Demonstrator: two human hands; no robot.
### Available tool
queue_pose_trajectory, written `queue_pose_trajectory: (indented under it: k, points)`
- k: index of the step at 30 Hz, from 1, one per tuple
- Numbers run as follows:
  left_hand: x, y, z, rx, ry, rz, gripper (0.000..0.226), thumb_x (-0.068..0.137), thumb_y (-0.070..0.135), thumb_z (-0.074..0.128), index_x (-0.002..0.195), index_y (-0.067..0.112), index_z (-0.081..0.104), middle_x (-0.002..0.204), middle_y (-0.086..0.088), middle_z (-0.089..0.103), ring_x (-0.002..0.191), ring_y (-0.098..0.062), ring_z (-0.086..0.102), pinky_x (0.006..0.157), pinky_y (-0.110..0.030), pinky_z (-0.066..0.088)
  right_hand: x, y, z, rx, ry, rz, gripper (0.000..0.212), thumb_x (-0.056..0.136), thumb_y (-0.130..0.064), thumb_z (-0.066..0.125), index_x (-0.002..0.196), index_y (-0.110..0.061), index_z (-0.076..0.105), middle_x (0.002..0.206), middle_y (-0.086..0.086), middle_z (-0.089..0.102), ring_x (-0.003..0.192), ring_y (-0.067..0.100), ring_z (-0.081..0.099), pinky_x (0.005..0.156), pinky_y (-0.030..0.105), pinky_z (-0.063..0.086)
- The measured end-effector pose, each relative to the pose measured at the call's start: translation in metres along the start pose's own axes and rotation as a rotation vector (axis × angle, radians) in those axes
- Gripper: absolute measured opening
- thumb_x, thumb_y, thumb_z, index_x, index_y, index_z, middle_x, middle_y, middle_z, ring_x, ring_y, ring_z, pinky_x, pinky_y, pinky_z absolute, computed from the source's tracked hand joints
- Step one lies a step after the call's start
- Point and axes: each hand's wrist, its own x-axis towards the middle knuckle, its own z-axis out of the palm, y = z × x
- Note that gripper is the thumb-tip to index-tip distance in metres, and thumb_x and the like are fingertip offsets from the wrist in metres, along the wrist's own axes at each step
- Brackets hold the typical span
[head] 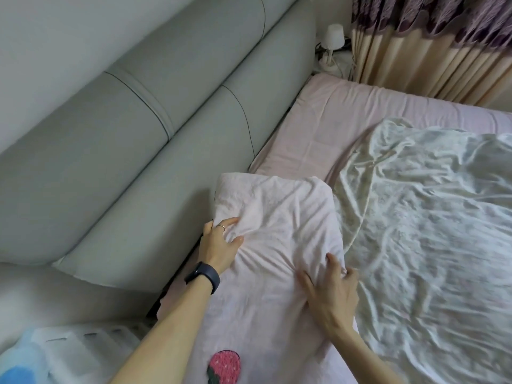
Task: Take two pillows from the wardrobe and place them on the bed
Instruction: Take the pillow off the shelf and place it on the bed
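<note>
A pale pink pillow (279, 217) lies on the bed (327, 126) close to the grey padded headboard (155, 139). My left hand (220, 245) grips the pillow's left edge, its fingers bunching the cloth. My right hand (332, 292) presses on the pillow's right side, with the fingers curled over its edge. A black band sits on my left wrist. A strawberry patch (224, 365) shows on pink cloth at the bottom of the view. Only one pillow is in sight, and no wardrobe is in view.
A crumpled cream satin quilt (426, 231) covers the right half of the bed. A small white lamp (333, 42) stands past the bed's far corner beside beige and purple curtains (432, 51). A white slotted bin (77, 345) and something blue sit at lower left.
</note>
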Motion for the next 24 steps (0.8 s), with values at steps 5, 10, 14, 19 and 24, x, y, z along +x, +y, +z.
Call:
queue_pose_trajectory:
  k: [5, 10, 14, 19, 24]
  points:
    - [0.051, -0.03, -0.006, -0.007, -0.066, 0.025, 0.039, 0.086, 0.027, 0.075, 0.117, 0.047, 0.063, 0.127, 0.014, 0.038, 0.101, -0.003, 0.051, 0.08, -0.006, 0.036, 0.01, -0.017, 0.058, 0.016, 0.03, 0.065, 0.082, 0.078, -0.062, 0.071, 0.145, -0.03, 0.036, 0.134, 0.019, 0.039, 0.124, 0.04, 0.047, 0.099, 0.05, 0.043]
    - [0.111, -0.059, -0.008, 0.029, -0.126, 0.099, 0.039, 0.086, 0.027, 0.075, 0.121, 0.042, 0.066, 0.133, 0.011, 0.042, 0.111, -0.006, 0.053, 0.085, -0.012, 0.038, 0.024, -0.03, 0.117, 0.033, 0.078, 0.131, 0.085, 0.079, -0.062, 0.07, 0.148, -0.028, 0.035, 0.134, 0.017, 0.037, 0.126, 0.04, 0.045, 0.1, 0.052, 0.044]
    - [0.15, -0.083, -0.005, 0.172, -0.126, 0.129, 0.048, 0.089, 0.037, 0.071, 0.135, 0.04, 0.059, 0.155, 0.001, 0.036, 0.139, -0.02, 0.041, 0.107, -0.027, 0.04, 0.03, -0.035, 0.157, 0.004, 0.042, 0.144, 0.083, 0.083, -0.068, 0.062, 0.149, -0.029, 0.032, 0.143, 0.019, 0.033, 0.131, 0.04, 0.043, 0.099, 0.05, 0.045]
    - [0.15, -0.12, 0.013, 0.432, -0.188, 0.099, 0.065, 0.094, 0.052, 0.057, 0.154, 0.041, 0.033, 0.169, -0.003, 0.005, 0.154, -0.032, 0.004, 0.124, -0.049, 0.011, 0.032, -0.025, 0.197, -0.227, -0.062, 0.198, 0.085, 0.089, -0.077, 0.036, 0.159, -0.033, 0.015, 0.166, 0.014, 0.002, 0.15, 0.037, 0.021, 0.114, 0.059, 0.03]
    - [0.137, -0.169, 0.034, 0.464, -0.147, -0.092, 0.064, 0.095, 0.061, 0.047, 0.154, 0.049, 0.025, 0.168, -0.008, 0.008, 0.15, -0.036, 0.02, 0.118, -0.052, 0.025, 0.05, 0.006, 0.227, -0.068, -0.175, 0.203, 0.08, 0.089, -0.075, 0.039, 0.156, -0.048, 0.005, 0.166, 0.017, 0.014, 0.146, 0.039, 0.031, 0.11, 0.052, 0.036]
